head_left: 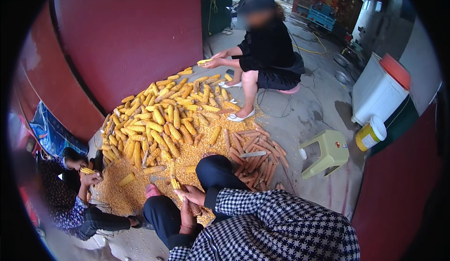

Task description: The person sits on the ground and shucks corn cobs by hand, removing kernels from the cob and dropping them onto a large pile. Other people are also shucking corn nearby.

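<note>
Between my knees, a partly shelled yellow corn ear (176,184) is held in my right hand (194,194). My left hand (188,216), with a red string at the wrist, closes around the lower end of the same ear. Reddish-brown material, perhaps a bare cob, shows just beside my hands. Loose corn kernels (117,192) cover the floor beneath and ahead of them. Beyond lies a large heap of unshelled corn ears (154,117). Stripped corn cobs (258,155) are piled past my right knee.
A person (267,43) sits opposite, holding an ear; another person (63,197) at the left holds one too. To the right stand a green plastic stool (326,152), a tipped yellow-and-white bucket (371,133) and a white appliance (372,88). A red door panel (130,39) borders the heap.
</note>
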{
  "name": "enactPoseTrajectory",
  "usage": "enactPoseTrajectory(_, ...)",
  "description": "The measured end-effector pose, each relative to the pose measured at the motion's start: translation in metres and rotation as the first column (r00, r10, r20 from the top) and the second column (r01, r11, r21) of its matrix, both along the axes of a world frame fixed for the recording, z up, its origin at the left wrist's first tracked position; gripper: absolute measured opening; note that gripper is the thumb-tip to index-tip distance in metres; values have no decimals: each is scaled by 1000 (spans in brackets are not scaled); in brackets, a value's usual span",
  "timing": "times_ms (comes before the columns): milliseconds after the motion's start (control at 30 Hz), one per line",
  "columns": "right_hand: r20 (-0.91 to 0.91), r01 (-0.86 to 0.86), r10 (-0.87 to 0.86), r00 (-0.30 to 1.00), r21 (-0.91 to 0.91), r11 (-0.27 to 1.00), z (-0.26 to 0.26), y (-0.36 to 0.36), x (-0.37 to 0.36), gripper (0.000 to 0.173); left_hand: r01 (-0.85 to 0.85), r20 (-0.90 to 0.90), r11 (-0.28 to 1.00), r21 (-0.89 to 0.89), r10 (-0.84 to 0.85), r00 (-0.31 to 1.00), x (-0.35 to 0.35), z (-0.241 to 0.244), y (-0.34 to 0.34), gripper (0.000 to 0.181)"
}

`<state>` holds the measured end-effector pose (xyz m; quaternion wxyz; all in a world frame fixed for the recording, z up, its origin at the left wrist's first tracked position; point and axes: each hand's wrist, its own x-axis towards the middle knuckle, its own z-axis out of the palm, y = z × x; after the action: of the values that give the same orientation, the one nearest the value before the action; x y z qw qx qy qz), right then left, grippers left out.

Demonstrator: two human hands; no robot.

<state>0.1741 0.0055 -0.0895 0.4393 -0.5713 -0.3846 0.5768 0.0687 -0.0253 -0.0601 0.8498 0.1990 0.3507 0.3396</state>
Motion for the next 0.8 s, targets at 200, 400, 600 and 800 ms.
enactPoseTrajectory(200, -166, -125, 106, 980, -109, 986, 34, 1, 12, 53, 216, -121, 967, 135, -200, 972, -26, -29, 2, 34)
enactPoseTrajectory(400, -58, -124, 112, 992, -292, 948, 32, 9, 15, 56, 267, -318, 953, 142, -211, 924, -8, -4, -2, 13)
enactPoseTrajectory(600, 241, -81, 93, 966, -59, 995, 15, 2, 16, 61, 272, -120, 961, -55, -277, 954, -16, 21, 2, 20)
enactPoseTrajectory(800, 629, -124, 26, 777, 112, 986, 8, 7, 29, 56, 230, -52, 971, -63, -233, 971, -8, 7, 2, 23)
